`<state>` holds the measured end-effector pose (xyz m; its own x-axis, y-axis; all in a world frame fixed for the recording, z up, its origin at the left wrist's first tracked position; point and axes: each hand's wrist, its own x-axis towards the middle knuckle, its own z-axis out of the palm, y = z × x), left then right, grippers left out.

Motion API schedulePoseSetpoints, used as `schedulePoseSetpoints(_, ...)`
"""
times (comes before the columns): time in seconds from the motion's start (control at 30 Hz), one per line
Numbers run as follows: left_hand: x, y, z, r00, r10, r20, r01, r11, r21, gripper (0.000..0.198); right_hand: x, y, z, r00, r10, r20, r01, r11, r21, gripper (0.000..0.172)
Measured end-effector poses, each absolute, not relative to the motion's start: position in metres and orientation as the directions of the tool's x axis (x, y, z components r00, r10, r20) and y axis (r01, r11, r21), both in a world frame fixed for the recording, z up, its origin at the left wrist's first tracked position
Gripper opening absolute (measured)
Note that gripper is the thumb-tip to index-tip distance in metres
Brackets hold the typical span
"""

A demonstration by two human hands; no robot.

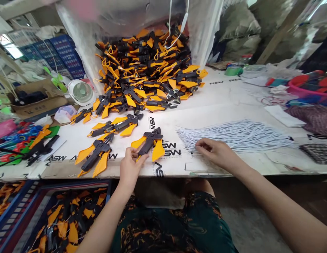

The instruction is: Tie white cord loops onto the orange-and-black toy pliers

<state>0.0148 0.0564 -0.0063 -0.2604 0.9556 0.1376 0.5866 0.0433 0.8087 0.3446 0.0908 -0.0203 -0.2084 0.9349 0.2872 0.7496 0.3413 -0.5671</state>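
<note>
My left hand is closed round the near end of a black-and-orange plastic toy, which rests tilted on the table with its orange wing-like flaps spread. To the right, my right hand pinches at the near left edge of a wide bundle of thin white ties; a single tie between the fingertips is hard to make out. Left of my left hand lies another such toy, flaps out. Behind it are further ones of the same kind lying close together.
A large heap of these toys fills the back of the table. Below the left edge stands a blue crate holding more. A small white fan, scissors-like coloured tools and a pink basket sit around the sides.
</note>
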Motion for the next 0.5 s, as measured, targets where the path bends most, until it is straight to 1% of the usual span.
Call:
schedulePoseSetpoints(0.1, 0.019, 0.046, -0.012, -0.268, 0.956, 0.123, 0.604, 0.067, 0.794, 0.035, 0.343, 0.094, -0.02, -0.167, 0.934, 0.315, 0.748, 0.328, -0.576, 0.024)
schedulePoseSetpoints(0.2, 0.027, 0.031, -0.02, -0.203, 0.977, 0.058, 0.565, 0.069, 0.822, 0.025, 0.339, 0.092, -0.014, -0.228, 0.915, 0.333, 0.755, 0.382, -0.532, 0.023)
schedulePoseSetpoints(0.27, 0.036, 0.019, -0.026, -0.178, 0.984, 0.013, 0.488, 0.077, 0.87, 0.023, 0.332, 0.086, -0.008, -0.259, 0.892, 0.37, 0.727, 0.433, -0.533, 0.024)
schedulePoseSetpoints(0.37, 0.052, 0.003, -0.035, -0.202, 0.978, -0.053, 0.318, 0.117, 0.941, 0.028, 0.314, 0.069, -0.002, -0.306, 0.846, 0.437, 0.635, 0.523, -0.568, 0.021)
schedulePoseSetpoints(0.43, 0.062, -0.004, -0.038, -0.205, 0.975, -0.084, 0.238, 0.133, 0.962, 0.029, 0.297, 0.054, -0.002, -0.378, 0.81, 0.448, 0.552, 0.586, -0.594, 0.02)
schedulePoseSetpoints(0.5, 0.068, -0.009, -0.04, -0.19, 0.977, -0.097, 0.203, 0.136, 0.97, 0.027, 0.279, 0.041, -0.005, -0.442, 0.79, 0.424, 0.488, 0.609, -0.625, 0.02)
